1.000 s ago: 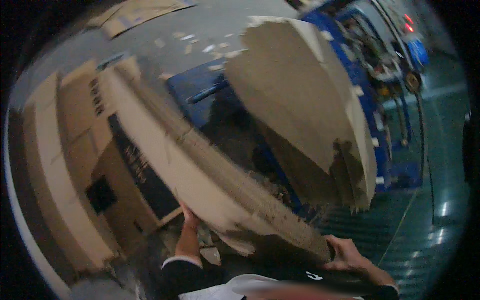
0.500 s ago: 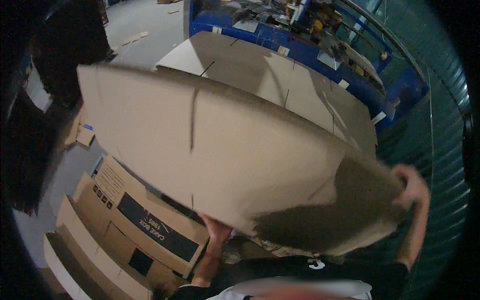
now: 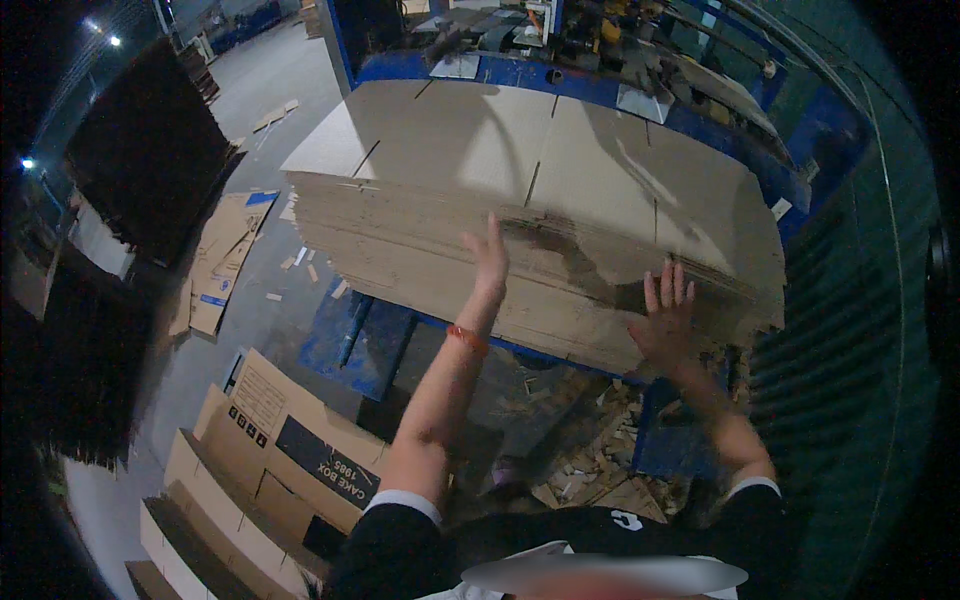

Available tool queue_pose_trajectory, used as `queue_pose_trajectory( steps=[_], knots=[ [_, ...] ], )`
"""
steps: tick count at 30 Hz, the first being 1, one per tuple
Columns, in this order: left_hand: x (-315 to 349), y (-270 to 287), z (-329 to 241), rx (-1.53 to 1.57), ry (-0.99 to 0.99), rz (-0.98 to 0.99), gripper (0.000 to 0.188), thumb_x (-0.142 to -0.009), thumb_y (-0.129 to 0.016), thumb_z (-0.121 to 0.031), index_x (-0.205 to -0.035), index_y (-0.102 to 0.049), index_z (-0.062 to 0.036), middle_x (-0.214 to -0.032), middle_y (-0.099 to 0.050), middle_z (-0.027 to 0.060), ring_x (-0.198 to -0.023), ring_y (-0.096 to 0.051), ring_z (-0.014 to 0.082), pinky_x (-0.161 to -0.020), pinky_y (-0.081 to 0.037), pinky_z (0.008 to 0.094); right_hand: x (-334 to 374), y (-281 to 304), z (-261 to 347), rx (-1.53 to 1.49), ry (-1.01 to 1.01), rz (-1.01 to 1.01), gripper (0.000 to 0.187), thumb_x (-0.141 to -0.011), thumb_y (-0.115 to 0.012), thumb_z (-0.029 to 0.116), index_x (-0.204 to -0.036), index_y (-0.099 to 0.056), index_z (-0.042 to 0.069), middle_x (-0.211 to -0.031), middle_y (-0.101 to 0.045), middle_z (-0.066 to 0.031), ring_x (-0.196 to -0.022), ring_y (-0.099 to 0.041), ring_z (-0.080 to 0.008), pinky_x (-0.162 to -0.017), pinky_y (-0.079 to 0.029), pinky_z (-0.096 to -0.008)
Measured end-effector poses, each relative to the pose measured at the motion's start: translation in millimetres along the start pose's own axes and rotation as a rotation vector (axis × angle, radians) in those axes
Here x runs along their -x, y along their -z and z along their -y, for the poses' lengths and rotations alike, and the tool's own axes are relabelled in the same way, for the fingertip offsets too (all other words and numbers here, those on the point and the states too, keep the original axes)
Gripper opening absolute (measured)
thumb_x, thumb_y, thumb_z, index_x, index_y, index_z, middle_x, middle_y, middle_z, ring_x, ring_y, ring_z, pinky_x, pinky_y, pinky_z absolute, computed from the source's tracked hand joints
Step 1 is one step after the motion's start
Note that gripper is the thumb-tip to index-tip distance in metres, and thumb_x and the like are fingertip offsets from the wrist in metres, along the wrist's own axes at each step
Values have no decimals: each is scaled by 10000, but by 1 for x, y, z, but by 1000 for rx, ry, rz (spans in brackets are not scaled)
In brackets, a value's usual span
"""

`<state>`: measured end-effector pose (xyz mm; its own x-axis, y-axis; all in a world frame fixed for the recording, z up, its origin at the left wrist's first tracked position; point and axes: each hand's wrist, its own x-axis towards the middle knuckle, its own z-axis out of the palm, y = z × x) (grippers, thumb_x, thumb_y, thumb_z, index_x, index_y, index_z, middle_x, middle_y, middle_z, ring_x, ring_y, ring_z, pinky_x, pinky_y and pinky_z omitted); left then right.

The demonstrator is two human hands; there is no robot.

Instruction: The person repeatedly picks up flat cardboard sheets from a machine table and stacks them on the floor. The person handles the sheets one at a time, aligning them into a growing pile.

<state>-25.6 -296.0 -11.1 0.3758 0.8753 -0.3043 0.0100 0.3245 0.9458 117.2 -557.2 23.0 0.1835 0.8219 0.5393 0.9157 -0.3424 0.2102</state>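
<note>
A thick stack of flat brown cardboard sheets (image 3: 455, 135) lies ahead of me, its top sheet cut with several short slots. My left hand (image 3: 488, 258) is raised before the stack's near side, fingers stretched out and holding nothing. To its right, my right hand (image 3: 667, 320) is spread in front of the layered edges, also empty. Whether either palm touches the cardboard, I cannot tell. An orange-red band (image 3: 467, 340) circles my left wrist.
Behind the stack stands a blue machine (image 3: 400, 68). Printed cardboard boxes (image 3: 290, 430) lean together at the lower left. Cardboard scraps (image 3: 590, 480) litter the floor below the stack. Flattened cardboard (image 3: 225, 260) lies farther left, near a tall dark stack (image 3: 145, 150). A green corrugated wall (image 3: 850, 380) rises at right.
The big cardboard sheet that both hands held up is out of them. Both hands have moved to the stack's near side with fingers spread. The view has shifted slightly.
</note>
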Motion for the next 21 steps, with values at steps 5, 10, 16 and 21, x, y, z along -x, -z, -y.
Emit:
queue_pose_trajectory(
  steps=[5, 10, 16, 21],
  knots=[
    [-72, -51, -33, -683, 29, -133, 964, -809, -391, -645, -1367, -42, 60, -1428, -20, 279, -1340, 29, 369, -1031, -13, 565, -23, -89, -32, 225, -282, 128, 794, -773, -555, 497, -1366, -228, 81, -1445, -123, -181, -1330, -122, -357, -1038, -162, -545],
    [-65, -15, 1, -405, -389, 199, 973, -761, -579, -516, -1360, -89, 75, -1422, 36, 290, -1334, 10, 383, -1089, -96, 419, -18, -116, -41, 249, -350, 187, 711, -765, -568, 525, -1290, -375, 86, -1321, -327, -181, -1214, -324, -370, -944, -272, -547],
    [58, 189, 216, -170, -5, -115, 778, -783, -541, -503, -1283, -351, 62, -1151, -512, 251, -1052, -512, 317, -903, -393, 383, -27, -123, -74, 485, 176, -374, 690, -807, -490, 561, -1262, -398, 51, -1252, -440, -203, -1078, -478, -384, -854, -410, -501],
    [350, 410, 457, -993, 806, -217, 524, -812, -508, -422, -1196, -518, -66, -1234, -505, 142, -1154, -472, 291, -931, -396, 400, 20, -149, 4, 434, -186, -288, 693, -843, -443, 538, -1327, -321, 58, -1319, -345, -221, -1085, -449, -428, -863, -384, -539]
  ],
)
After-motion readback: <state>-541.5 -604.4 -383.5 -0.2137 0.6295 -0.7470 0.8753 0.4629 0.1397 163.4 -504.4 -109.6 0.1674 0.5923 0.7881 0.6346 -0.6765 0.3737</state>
